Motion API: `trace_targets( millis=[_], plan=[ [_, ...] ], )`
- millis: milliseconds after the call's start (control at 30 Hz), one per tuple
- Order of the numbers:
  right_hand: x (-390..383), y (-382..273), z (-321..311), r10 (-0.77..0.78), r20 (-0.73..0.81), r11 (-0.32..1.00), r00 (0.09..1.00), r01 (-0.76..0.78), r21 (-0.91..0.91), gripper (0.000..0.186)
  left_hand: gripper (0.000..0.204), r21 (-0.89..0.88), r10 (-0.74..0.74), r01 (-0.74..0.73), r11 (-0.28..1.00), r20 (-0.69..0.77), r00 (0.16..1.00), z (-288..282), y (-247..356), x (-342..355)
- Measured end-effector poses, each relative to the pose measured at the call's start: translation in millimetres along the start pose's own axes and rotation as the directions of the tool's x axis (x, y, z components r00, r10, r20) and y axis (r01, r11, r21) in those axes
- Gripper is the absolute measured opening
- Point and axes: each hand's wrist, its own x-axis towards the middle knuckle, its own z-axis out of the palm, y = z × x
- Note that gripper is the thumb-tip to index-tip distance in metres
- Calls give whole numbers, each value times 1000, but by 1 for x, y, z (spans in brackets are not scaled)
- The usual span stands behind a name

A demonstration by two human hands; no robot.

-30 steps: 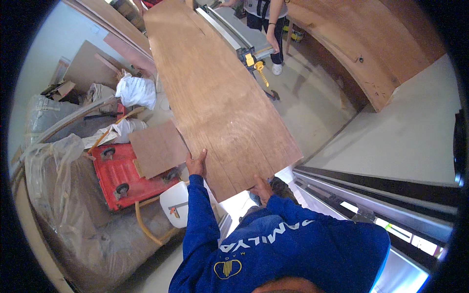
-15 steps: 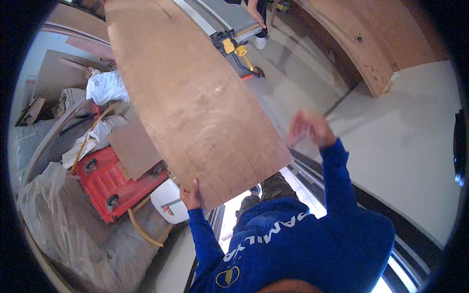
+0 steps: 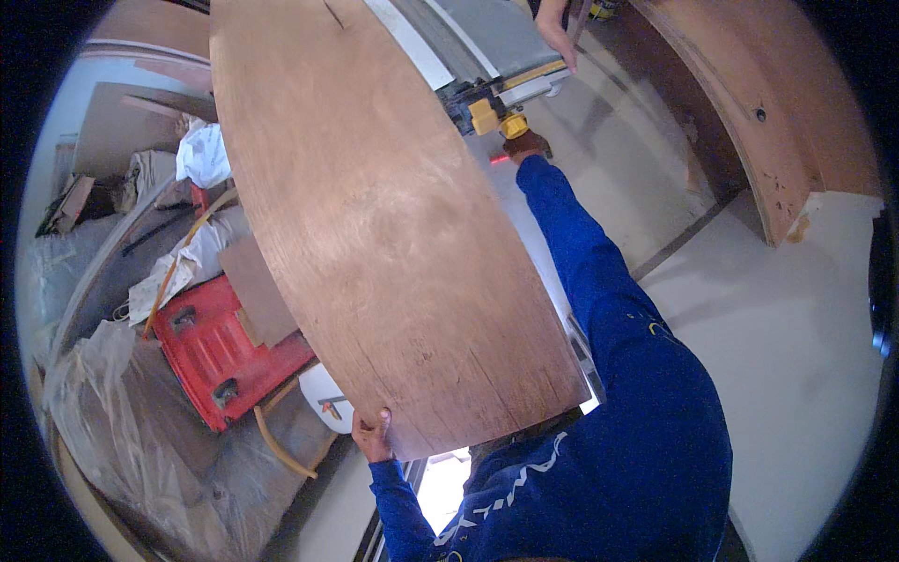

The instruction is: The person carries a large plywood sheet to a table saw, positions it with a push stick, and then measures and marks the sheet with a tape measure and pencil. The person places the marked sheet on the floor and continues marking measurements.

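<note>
A large plywood sheet [image 3: 393,244] stretches from the far end down to my body. At its near left corner my left hand [image 3: 373,436] grips the edge, thumb on the top face and fingers underneath. My right arm reaches far forward along the sheet's right side. My right hand [image 3: 526,145] is closed at the yellow crank knob [image 3: 513,125] on the front of a table saw [image 3: 510,47], covering the knob's handle; its fingers are partly hidden. The sheet's far end lies over or beside the saw's left part.
Another person's hand [image 3: 560,42] rests by the saw's right edge. On the left are an upturned red cart [image 3: 229,347], plastic sheeting [image 3: 122,421], a white bag [image 3: 202,155] and board offcuts. A large curved wooden panel [image 3: 749,112] stands at the right.
My right hand has gone from the air beside the sheet's near right corner forward to the yellow crank knob. My left hand keeps its hold on the sheet. The view has shifted slightly.
</note>
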Motion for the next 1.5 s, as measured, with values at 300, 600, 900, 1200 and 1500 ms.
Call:
trace_targets(
  millis=[300, 600, 900, 1200, 1500],
  plan=[
    [-166, 30, -5, 322, -7, 712, 947, -237, 661, 28, 65, -59, -29, 30, 998, 17, 999, 2, 7, 0],
    [-506, 83, 42, 411, 181, 905, 894, -424, 37, 38, 57, -23, 23, -22, 999, 41, 999, -1, -8, 9],
    [-658, 6, -59, 525, 95, 822, 846, -533, 203, 37, 52, -174, 87, -67, 982, 109, 990, 11, 5, 24],
    [-801, -107, -227, 586, 47, 768, 809, -574, 284, 34, 45, -139, 128, -117, 983, 71, 989, 24, 18, 44],
    [-812, -140, -255, 378, -44, 891, 925, -350, 289, 33, 52, -305, 85, -51, 951, 101, 991, 29, 24, 65]
  ],
)
